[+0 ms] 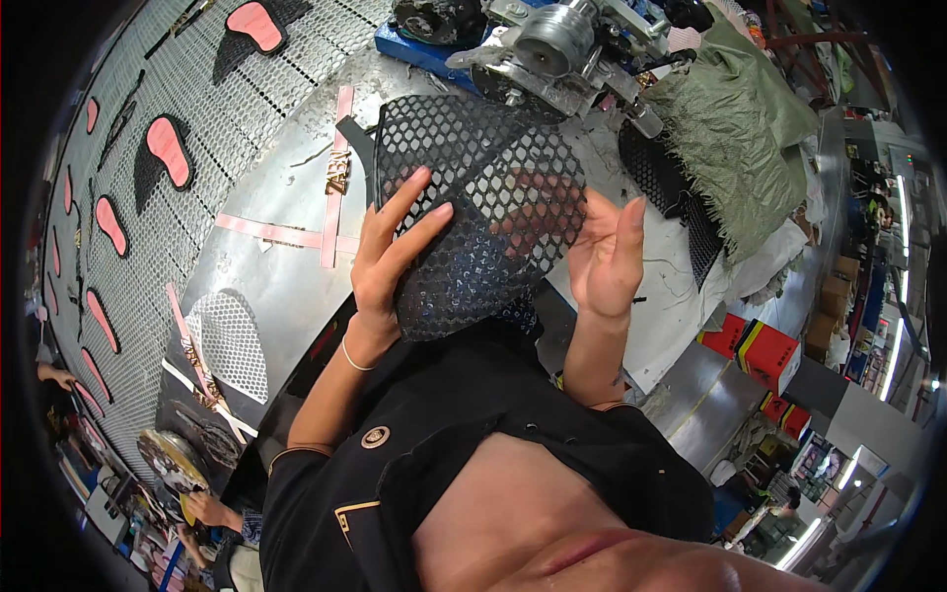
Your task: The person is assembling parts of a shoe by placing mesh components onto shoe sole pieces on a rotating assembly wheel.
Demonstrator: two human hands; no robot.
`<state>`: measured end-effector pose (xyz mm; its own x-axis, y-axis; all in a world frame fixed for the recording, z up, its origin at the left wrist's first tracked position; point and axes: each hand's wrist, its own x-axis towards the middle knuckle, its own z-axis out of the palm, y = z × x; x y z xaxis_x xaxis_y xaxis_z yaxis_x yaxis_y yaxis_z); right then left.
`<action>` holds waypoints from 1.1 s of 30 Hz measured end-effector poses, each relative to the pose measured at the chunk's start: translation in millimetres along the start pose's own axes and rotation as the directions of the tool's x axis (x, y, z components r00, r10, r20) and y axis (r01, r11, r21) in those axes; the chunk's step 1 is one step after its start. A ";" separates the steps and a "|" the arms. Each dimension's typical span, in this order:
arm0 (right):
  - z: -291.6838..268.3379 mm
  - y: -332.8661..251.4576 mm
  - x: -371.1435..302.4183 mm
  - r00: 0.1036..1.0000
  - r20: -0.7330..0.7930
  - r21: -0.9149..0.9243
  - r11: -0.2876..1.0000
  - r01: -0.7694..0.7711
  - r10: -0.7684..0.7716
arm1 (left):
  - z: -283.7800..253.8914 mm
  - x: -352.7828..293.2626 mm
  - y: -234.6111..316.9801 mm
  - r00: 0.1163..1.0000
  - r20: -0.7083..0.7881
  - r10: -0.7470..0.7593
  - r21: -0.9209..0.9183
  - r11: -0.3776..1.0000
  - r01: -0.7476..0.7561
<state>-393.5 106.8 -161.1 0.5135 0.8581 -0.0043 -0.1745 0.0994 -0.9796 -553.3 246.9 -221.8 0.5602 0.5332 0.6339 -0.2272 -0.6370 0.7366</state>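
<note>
A curved black mesh shoe upper (pixel 473 183) with honeycomb holes is held up in front of my chest. My left hand (pixel 390 252) grips its left side, two fingers lying across the front of the mesh. At the right edge, my right hand (pixel 602 252) supports it from behind; its fingers show through the holes, while the thumb points up beside the edge. A dark strip (pixel 357 148) sticks out at the upper left of the mesh. Just beyond the upper stands a metal machine (pixel 557 49) with a round wheel.
Pink straps with metal letter ornaments (pixel 336 173) lie on the metal table (pixel 281 183), near a white mesh piece (pixel 229 340). Pink insoles (pixel 168 150) sit on a mesh conveyor (pixel 222 109) at left. A green woven sack (pixel 740 118) and red boxes (pixel 764 355) are at right. Another person's hand (pixel 212 511) shows lower left.
</note>
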 end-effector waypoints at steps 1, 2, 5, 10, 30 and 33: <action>0.0 -0.6 0.0 1.000 0.002 -0.012 1.000 0.003 -0.003 | -0.4 -0.8 0.5 1.000 -0.002 -0.001 0.003 1.000 0.001; 0.0 -1.2 0.0 1.000 0.005 -0.024 1.000 0.007 -0.007 | -0.6 -1.7 0.9 1.000 -0.015 0.011 0.010 1.000 -0.010; 0.5 -3.0 -0.9 1.000 0.004 -0.095 0.995 0.029 -0.029 | -2.2 -4.5 2.4 0.999 -0.031 0.035 0.049 0.998 -0.033; 4.4 -6.3 -4.3 0.997 -0.027 -0.094 0.994 0.064 -0.067 | -7.7 -5.5 7.5 0.993 -0.010 0.120 0.200 0.973 -0.116; 3.1 -8.1 -14.4 0.994 -0.072 -0.149 0.986 0.068 -0.080 | -19.8 -1.7 12.8 0.995 -0.015 0.098 0.184 0.979 -0.094; 4.4 -9.9 -12.9 0.984 -0.105 0.159 0.974 0.159 -0.144 | -21.1 -2.5 11.5 0.995 -0.055 0.083 0.117 0.990 -0.076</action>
<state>-402.1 96.9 -150.5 0.6187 0.7771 0.1152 -0.2223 0.3138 -0.9231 -574.1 250.0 -210.0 0.4948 0.5081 0.7050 -0.1750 -0.7364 0.6535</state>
